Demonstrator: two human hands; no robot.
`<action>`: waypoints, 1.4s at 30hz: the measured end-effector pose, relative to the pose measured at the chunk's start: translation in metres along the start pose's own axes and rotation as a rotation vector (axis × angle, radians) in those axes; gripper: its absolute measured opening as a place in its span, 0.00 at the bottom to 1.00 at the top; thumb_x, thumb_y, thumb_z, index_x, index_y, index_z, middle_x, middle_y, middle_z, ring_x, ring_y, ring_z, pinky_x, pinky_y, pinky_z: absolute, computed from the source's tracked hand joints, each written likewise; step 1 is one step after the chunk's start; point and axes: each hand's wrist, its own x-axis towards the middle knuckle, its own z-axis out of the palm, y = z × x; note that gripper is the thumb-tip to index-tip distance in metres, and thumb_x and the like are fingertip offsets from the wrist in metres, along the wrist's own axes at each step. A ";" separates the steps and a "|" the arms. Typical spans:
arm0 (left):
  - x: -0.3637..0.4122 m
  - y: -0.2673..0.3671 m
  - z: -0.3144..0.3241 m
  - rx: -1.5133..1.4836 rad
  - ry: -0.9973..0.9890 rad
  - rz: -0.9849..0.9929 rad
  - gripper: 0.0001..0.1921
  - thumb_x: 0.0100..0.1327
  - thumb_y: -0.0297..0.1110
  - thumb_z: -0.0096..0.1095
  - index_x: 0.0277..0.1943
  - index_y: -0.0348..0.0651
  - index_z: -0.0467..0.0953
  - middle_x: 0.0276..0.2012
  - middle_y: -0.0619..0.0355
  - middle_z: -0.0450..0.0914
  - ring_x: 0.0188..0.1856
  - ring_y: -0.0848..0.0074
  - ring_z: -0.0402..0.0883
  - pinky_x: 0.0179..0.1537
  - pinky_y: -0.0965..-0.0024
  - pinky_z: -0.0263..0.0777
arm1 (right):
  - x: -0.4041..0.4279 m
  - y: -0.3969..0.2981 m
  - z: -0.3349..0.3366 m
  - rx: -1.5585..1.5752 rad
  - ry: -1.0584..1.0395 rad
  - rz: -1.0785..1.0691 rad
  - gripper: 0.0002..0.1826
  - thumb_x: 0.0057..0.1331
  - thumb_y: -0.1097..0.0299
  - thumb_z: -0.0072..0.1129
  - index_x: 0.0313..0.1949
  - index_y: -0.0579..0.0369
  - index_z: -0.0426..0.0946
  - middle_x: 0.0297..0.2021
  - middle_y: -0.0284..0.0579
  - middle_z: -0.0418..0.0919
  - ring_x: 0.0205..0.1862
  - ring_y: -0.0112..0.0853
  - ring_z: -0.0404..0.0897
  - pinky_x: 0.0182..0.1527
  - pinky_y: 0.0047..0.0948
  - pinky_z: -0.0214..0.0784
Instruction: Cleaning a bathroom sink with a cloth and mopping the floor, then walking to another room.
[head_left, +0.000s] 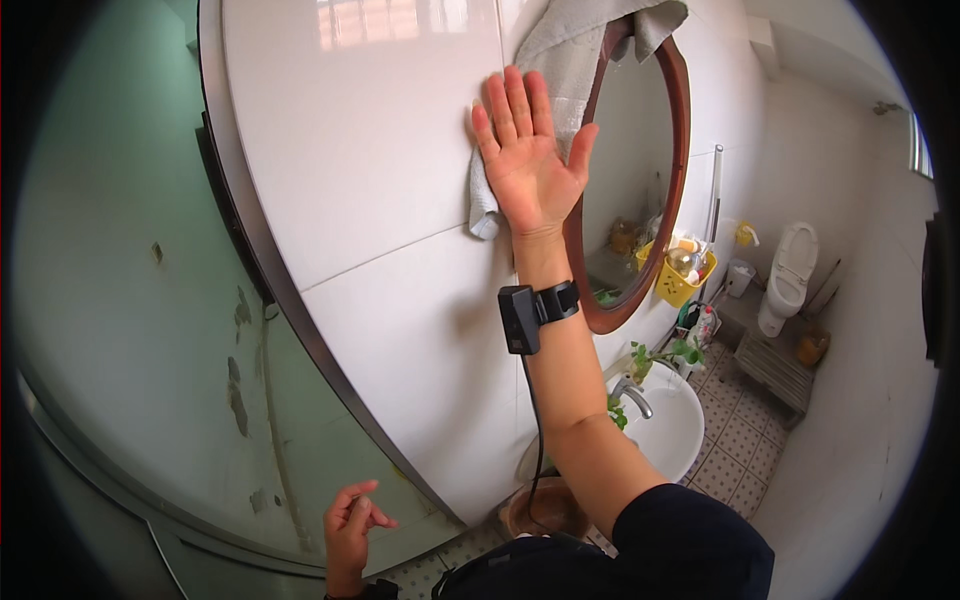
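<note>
My right arm stretches upward, and my right hand (531, 161) is spread flat with its palm towards me and nothing in it. Behind that hand, a light grey towel (566, 56) hangs over and beside an oval mirror (634, 165) with a brown frame. Whether the fingers touch the towel cannot be told. A black device (519, 321) is strapped to my right forearm, and a cable runs down from it. Low in the view is my left hand (351, 529), fingers loosely bent and apart, holding nothing, near the glass shower panel (187, 420).
A white washbasin (679, 420) with a chrome faucet (634, 396) and green plants (641, 360) sits below the mirror. Past it are a yellow basket (679, 289) of bottles, a toilet (787, 270) and a grey slatted step (772, 375). A brown basin (551, 506) stands near my body.
</note>
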 end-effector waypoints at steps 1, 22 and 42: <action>-0.002 0.001 -0.003 -0.003 -0.004 0.000 0.13 0.67 0.28 0.42 0.49 0.33 0.70 0.23 0.59 0.70 0.24 0.81 0.70 0.31 0.70 0.75 | 0.000 -0.001 0.002 -0.005 0.000 0.001 0.39 0.62 0.41 0.47 0.64 0.53 0.54 0.66 0.49 0.53 0.68 0.41 0.50 0.68 0.49 0.37; -0.024 0.044 0.018 0.114 0.001 0.154 0.13 0.67 0.28 0.45 0.51 0.32 0.68 0.44 0.50 0.76 0.44 0.71 0.78 0.46 0.69 0.72 | -0.174 0.009 0.081 -0.287 -0.094 0.869 0.33 0.57 0.52 0.58 0.52 0.71 0.69 0.47 0.65 0.73 0.50 0.51 0.74 0.55 0.47 0.62; -0.393 -0.253 -0.067 0.337 1.193 -1.085 0.18 0.63 0.41 0.51 0.49 0.36 0.71 0.42 0.50 0.74 0.43 0.66 0.75 0.41 0.67 0.69 | -0.492 0.131 -0.063 -0.888 -1.144 1.938 0.13 0.53 0.65 0.54 0.37 0.57 0.75 0.33 0.55 0.77 0.38 0.49 0.77 0.42 0.42 0.69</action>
